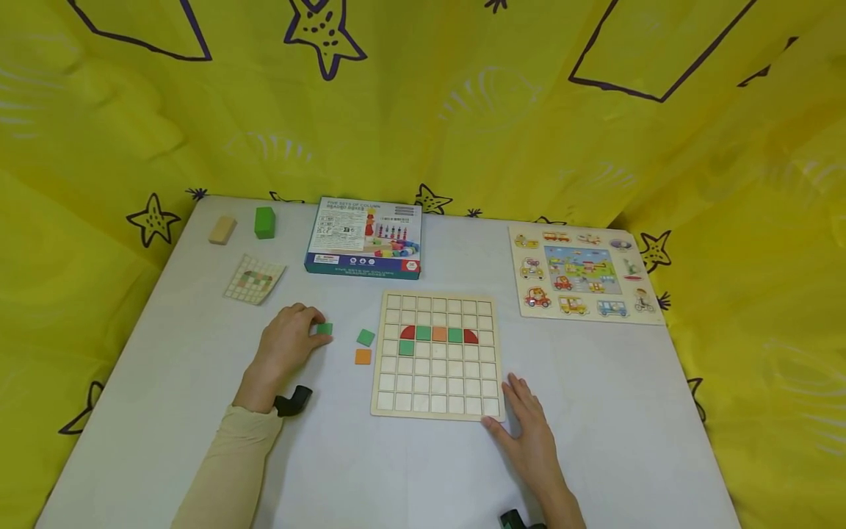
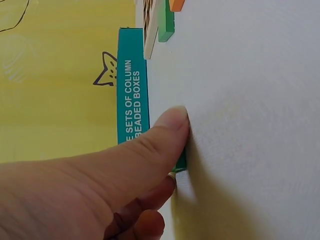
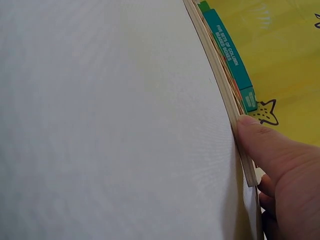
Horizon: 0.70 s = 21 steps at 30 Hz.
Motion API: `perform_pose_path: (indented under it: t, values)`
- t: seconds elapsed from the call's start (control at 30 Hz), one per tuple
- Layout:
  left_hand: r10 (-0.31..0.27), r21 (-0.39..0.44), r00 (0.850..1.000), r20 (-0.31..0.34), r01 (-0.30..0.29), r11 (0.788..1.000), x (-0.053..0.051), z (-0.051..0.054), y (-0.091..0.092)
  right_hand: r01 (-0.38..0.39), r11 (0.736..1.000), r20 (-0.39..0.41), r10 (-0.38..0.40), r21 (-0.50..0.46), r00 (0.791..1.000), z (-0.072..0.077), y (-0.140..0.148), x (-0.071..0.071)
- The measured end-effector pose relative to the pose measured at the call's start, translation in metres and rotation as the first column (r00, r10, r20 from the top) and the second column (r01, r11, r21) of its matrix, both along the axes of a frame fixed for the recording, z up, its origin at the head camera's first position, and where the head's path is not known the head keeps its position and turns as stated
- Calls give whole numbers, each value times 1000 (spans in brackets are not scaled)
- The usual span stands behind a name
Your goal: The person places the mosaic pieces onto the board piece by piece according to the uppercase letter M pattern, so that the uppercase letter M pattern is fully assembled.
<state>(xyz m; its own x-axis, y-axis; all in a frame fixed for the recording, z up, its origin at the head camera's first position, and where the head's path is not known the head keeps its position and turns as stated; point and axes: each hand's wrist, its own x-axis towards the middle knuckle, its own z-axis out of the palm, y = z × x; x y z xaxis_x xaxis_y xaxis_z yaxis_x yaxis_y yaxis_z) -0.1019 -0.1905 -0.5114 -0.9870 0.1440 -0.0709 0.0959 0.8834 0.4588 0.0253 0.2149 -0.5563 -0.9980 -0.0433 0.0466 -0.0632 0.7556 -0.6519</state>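
Observation:
My left hand (image 1: 284, 345) pinches a small green tile (image 1: 324, 329) between thumb and fingers at the table, left of the grid board (image 1: 439, 383). The left wrist view shows this hand (image 2: 105, 185) with its thumb extended; most of the tile is hidden there. A row of red, green and orange pieces lies in the board, with one green tile (image 1: 406, 347) below its left end. At the board's near right corner rests my right hand (image 1: 529, 441), fingers fairly straight. In the right wrist view its thumb (image 3: 255, 131) touches the board's edge (image 3: 222, 82).
Between left hand and board lie a loose green tile (image 1: 366, 337) and an orange tile (image 1: 363, 356). Farther back are a patterned card (image 1: 255, 279), a wooden block (image 1: 222, 230), a green block (image 1: 265, 222) and a box (image 1: 363, 237). A picture puzzle (image 1: 581, 272) lies at back right.

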Motion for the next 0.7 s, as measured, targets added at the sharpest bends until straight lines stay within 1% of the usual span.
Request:
perform_pose_path:
  t: [0.13, 0.33, 0.47, 0.57, 0.7]
  values:
    - [0, -1, 1000, 2, 0, 1000, 0, -1, -1, -4, 1000, 4, 4, -3, 1000, 0, 0, -1]
    - [-11, 13, 1000, -4, 11, 1000, -1, -2, -1, -14, 1000, -11, 14, 13, 1000, 0, 2, -1]
    - [-12, 17, 1000, -1, 12, 1000, -2, -3, -3, -15, 1000, -14, 15, 6, 1000, 0, 2, -2]
    - [-8, 18, 1000, 5, 8, 1000, -1, -2, -3, -11, 1000, -9, 11, -3, 1000, 0, 2, -1]
    - [-3, 29, 1000, 2, 3, 1000, -2, 2, -4, -5, 1000, -11, 5, -10, 1000, -2, 1, 0]
